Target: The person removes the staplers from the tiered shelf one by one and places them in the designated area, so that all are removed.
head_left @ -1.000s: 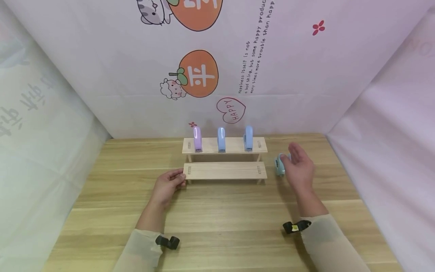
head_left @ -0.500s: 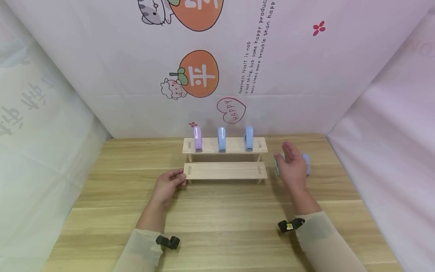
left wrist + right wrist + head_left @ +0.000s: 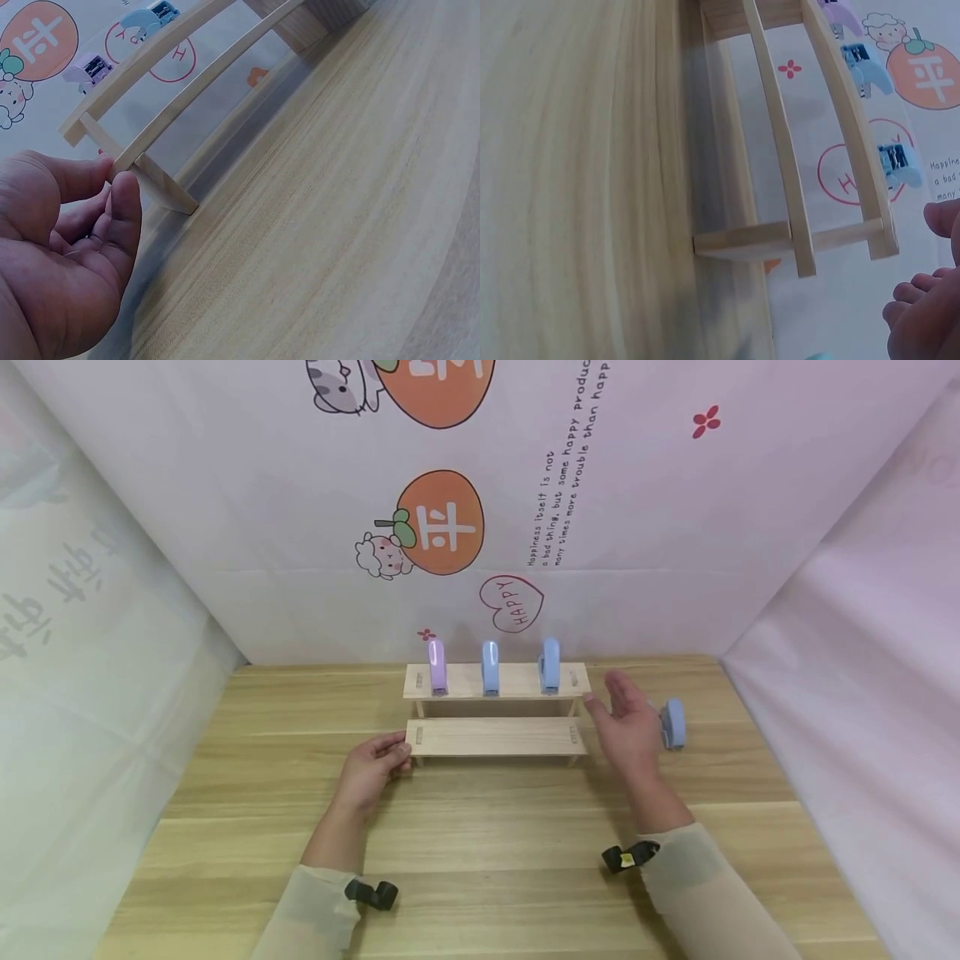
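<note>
A two-tier wooden shelf stands near the back of the table. My left hand pinches the left end of its lower board between thumb and fingers, as the left wrist view also shows. On the upper board stand a purple stapler, a light blue stapler and a blue stapler. My right hand is beside the shelf's right end, fingers extended, thumb toward the upper board, holding nothing. Another blue stapler is on the table right of it; a teal one is mostly hidden behind that hand.
The wood-grain table extends forward of the shelf. A printed white cloth rises right behind the upper board, with more white cloth at both sides. The lower board carries nothing.
My right hand has moved left, from over the teal stapler toward the shelf's right end, uncovering the blue stapler on the table. The left hand keeps its grip on the board.
</note>
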Demonstrator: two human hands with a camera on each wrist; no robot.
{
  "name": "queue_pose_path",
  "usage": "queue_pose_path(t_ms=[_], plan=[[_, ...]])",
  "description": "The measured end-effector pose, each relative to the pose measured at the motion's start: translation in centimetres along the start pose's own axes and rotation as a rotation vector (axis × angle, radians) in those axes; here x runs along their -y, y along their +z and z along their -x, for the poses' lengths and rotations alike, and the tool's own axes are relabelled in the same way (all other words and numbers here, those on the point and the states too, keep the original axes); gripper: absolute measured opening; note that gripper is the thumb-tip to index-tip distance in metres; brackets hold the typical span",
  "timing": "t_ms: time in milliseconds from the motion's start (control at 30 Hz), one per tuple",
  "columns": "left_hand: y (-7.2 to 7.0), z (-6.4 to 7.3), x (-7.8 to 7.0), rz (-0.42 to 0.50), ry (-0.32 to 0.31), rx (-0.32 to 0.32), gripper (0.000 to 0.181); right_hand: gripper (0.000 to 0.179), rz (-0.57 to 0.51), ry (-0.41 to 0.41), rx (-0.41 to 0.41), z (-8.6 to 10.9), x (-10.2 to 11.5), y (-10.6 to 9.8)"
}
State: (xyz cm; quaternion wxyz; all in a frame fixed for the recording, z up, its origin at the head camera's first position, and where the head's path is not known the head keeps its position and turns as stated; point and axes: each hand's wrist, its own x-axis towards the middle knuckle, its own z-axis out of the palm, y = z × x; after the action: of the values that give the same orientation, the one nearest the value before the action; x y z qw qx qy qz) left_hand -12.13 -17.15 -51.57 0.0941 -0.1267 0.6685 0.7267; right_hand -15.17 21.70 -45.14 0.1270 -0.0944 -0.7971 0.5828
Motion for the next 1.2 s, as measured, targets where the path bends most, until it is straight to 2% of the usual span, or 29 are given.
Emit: queue_pose_path(t_ms=[200,300,533,1033,1200], plan=[[0.0,-0.1,0.1,-0.014,0.003,0.0,0.042,0.064,-0.074,-0.059,0.007,0.2,0.2,0.8],[-0.1,-0.2,0.2,-0.015,0.002,-0.002,0.042,0.065,-0.09,-0.052,0.021,0.3,0.5,1.1],[-0.1,-0.3,0.3,-0.016,0.001,-0.008,0.041,0.068,-0.039,-0.072,0.046,0.1,0.8,1.8],[0.0,-0.3,0.1,-0.021,0.005,-0.009,0.039,0.063,-0.035,-0.131,0.045,0.3,1.6,2.5],[-0.1,-0.3,0.2,-0.016,0.0,-0.01,0.039,0.063,-0.026,-0.118,0.075,0.3,1.8,2.9]])
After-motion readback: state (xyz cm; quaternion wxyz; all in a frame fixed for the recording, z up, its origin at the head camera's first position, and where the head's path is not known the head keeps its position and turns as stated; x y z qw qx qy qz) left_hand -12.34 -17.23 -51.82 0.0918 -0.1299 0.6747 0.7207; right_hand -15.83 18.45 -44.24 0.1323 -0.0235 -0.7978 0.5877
